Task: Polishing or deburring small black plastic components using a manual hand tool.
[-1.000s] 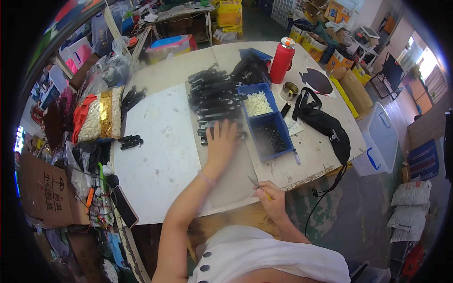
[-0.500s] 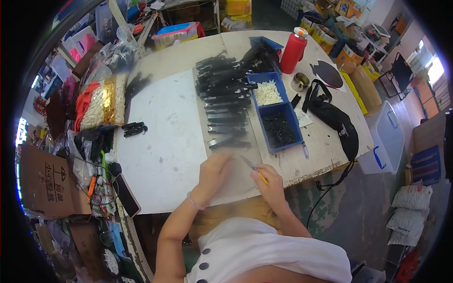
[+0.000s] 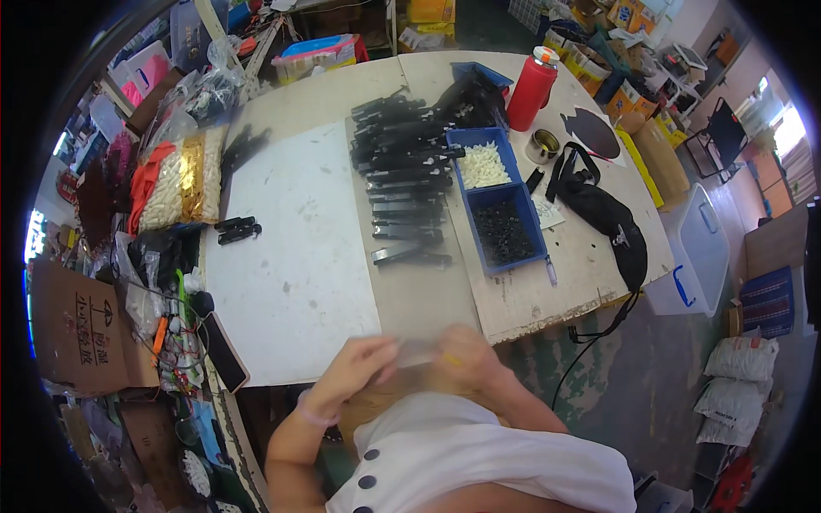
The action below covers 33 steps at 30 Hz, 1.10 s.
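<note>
I make out my right hand (image 3: 479, 366) clenched on a yellow tool (image 3: 453, 359) near six o'clock, at the worktop (image 3: 432, 295) edge. Blur hides whether the left hand (image 3: 355, 369), at its nine, grasps anything. A slip could nick those close fingers; a loosened grip might drop the tool off the edge.

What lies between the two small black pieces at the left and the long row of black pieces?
Mostly a white sheet, lightly smudged; the head view shows it between the two small black pieces and the long row.
</note>
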Motion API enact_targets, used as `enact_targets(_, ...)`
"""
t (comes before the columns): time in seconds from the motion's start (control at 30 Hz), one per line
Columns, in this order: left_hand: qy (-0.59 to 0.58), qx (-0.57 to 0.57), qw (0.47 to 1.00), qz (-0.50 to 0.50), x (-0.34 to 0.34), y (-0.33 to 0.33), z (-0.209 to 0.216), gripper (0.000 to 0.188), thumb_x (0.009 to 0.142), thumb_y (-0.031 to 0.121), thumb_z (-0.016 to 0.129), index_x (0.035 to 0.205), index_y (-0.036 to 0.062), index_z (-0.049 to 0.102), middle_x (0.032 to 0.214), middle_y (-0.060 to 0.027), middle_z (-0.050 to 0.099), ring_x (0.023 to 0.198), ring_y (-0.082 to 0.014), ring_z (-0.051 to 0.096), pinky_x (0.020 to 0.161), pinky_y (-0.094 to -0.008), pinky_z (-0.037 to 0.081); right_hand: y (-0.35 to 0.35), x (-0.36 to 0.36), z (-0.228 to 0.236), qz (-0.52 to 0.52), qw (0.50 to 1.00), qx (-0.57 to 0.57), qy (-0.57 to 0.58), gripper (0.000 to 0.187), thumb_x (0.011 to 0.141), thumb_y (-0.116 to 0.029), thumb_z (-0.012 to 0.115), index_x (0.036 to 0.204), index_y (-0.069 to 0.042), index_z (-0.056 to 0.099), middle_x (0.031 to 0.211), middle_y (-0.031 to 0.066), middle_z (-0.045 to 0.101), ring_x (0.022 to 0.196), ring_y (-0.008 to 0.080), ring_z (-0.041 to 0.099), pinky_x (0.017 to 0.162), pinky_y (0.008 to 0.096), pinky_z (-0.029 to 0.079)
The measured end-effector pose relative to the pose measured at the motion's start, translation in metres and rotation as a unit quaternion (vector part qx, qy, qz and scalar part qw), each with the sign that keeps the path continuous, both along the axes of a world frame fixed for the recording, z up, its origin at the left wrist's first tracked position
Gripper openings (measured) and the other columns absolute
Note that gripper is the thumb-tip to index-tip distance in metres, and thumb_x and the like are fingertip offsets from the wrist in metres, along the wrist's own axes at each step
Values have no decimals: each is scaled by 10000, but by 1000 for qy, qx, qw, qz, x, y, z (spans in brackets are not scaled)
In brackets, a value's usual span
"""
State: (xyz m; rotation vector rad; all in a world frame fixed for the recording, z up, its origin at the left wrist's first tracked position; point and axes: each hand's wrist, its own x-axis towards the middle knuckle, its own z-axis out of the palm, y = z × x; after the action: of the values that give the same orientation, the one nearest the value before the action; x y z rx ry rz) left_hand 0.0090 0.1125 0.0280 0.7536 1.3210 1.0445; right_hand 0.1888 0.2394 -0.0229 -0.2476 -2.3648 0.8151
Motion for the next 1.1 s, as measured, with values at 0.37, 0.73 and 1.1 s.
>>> enact_targets(0.37, 443, -230, 818, -285, -55, -141, -72, 417, 893, 315, 532, 1195, 28, 517, 977, -119, 647, 935, -230, 600, 812, -326, 452, -13, -18, 12, 19, 994, -104, 10, 186, 790, -191, 637, 742, -26, 567, 924, 86, 595, 870, 247, 567, 748, 341, 463)
enact_targets(0.73, 712, 266, 646, 66, -6, 144, -28, 345, 765, 127, 613, 1090, 52, 524, 911, -114, 594, 857, -315, 565, 755, -378, 454, -9, 4, 31, -66, 970, -232, 29, 172, 773, -148, 643, 849, 2, 604, 891, 143, 599, 794, 304, 577, 709, 354, 473)
enact_targets(1.1, 458, 257, 838, 150, -2, 86, -33, 188, 838, 66, 524, 1019, 41, 564, 892, -161, 583, 785, -345, 585, 640, -395, 469, 21, -4, 16, -234, 960, -155, -13, 161, 820, -119, 594, 846, 39, 614, 942, 160, 605, 872, 285, 578, 768, 321, 449)
